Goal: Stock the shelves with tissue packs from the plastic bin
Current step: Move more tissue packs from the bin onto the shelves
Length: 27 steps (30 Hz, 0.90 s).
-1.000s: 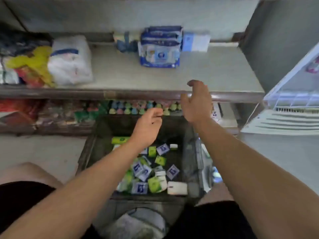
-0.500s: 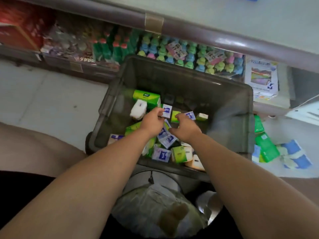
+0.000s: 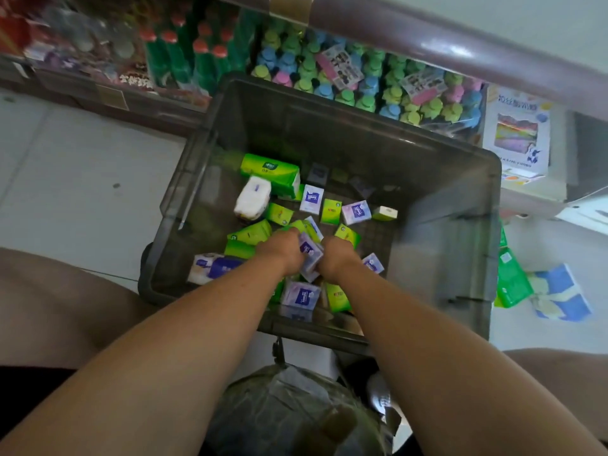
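Observation:
A dark grey plastic bin (image 3: 441,205) stands on the floor in front of me, with several small green and purple-white tissue packs scattered on its bottom. A long green pack (image 3: 269,171) and a white pack (image 3: 252,199) lie toward its far left. Both my hands are down inside the bin, side by side. My left hand (image 3: 281,250) and my right hand (image 3: 335,255) close from either side on a small purple-white tissue pack (image 3: 309,255) between them. My fingertips are hidden under the hands.
The shelf's rounded edge (image 3: 460,51) runs overhead at the top. Below it stand green bottles with red caps (image 3: 184,54) and pastel-capped bottles (image 3: 368,87). Green and blue packs (image 3: 513,281) lie on the floor right of the bin. A plastic bag (image 3: 296,413) sits between my knees.
My hands came down from the shelf into the bin, then drew closer together around the purple-white pack. My head tilted further down toward the bin.

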{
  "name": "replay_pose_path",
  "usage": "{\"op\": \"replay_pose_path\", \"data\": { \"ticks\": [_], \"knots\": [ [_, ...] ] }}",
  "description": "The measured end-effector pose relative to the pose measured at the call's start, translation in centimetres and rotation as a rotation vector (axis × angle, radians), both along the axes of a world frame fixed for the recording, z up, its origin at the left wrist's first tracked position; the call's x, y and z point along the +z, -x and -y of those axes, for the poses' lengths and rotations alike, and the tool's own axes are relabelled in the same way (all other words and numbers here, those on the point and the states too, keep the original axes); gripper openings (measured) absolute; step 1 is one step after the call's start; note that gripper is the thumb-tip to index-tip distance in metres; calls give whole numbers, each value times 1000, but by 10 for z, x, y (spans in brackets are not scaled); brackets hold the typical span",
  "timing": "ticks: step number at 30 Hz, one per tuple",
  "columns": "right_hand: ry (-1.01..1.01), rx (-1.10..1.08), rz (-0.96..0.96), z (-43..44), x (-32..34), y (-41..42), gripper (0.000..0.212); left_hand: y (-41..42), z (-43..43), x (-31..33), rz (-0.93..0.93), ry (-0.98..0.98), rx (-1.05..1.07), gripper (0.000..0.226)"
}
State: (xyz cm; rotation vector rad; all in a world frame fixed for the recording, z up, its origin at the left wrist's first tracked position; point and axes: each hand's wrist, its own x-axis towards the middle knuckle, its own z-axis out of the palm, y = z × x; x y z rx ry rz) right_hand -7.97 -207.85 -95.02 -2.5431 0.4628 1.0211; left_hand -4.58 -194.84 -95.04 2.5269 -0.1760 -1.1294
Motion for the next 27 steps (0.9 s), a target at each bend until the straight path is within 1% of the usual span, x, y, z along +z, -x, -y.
{"op": "replay_pose_path", "data": {
  "ticks": [1, 2, 4, 5, 7, 9, 10, 12, 14, 16, 17, 18, 19, 20, 21, 23, 24, 25, 26, 27],
  "knots": [
    [-17, -45, 38, 3, -1, 0, 24, -1, 0, 1, -9, 43, 27, 40],
    [-79, -142, 79, 5, 1, 0, 21, -2, -1, 2, -16, 120, 86, 43],
    [-322, -413, 156, 10, 14, 0, 14, -7, -2, 11, -40, 337, 281, 47],
    [-454, -515, 182, 11, 26, 0, 8, -9, 0, 19, -49, 450, 383, 45],
    [-650, -642, 158, 11, 49, -2, 14, -15, 5, 36, -80, 634, 527, 44],
    [-763, -724, 112, 10, 67, -9, 18, -20, 10, 51, -123, 763, 612, 45],
    [-812, -766, 104, 9, 76, -12, 23, -24, 11, 56, -126, 804, 640, 46],
    [-917, -887, 105, 6, 89, -18, 37, -31, 9, 69, -71, 820, 646, 46],
    [-1037, -1010, 97, -1, 103, -22, 40, -36, 2, 85, 17, 794, 645, 47],
    [-1161, -1099, 67, -11, 112, -29, 40, -40, -5, 97, 46, 774, 634, 46],
    [-1204, -1117, 50, -19, 115, -33, 49, -39, -9, 106, 47, 755, 600, 45],
    [-1193, -1096, 51, -29, 116, -37, 57, -37, -14, 112, 62, 739, 544, 43],
    [-1124, -1037, 87, -40, 117, -41, 59, -35, -19, 118, 77, 719, 486, 42],
    [-1016, -949, 144, -49, 118, -44, 59, -32, -23, 119, 88, 711, 463, 42],
    [-924, -867, 190, -56, 113, -47, 58, -29, -28, 121, 68, 729, 488, 41],
    [-760, -750, 244, -57, 97, -51, 63, -27, -42, 122, -40, 827, 730, 46],
    [-727, -734, 270, -54, 88, -52, 59, -29, -50, 117, -60, 833, 854, 47],
    [-721, -730, 292, -54, 88, -51, 51, -30, -59, 117, -44, 747, 892, 50],
    [-711, -717, 295, -56, 101, -46, 44, -33, -70, 113, -6, 600, 778, 53],
    [-701, -700, 280, -58, 110, -41, 39, -31, -81, 116, -32, 396, 533, 50]
  ]
}}
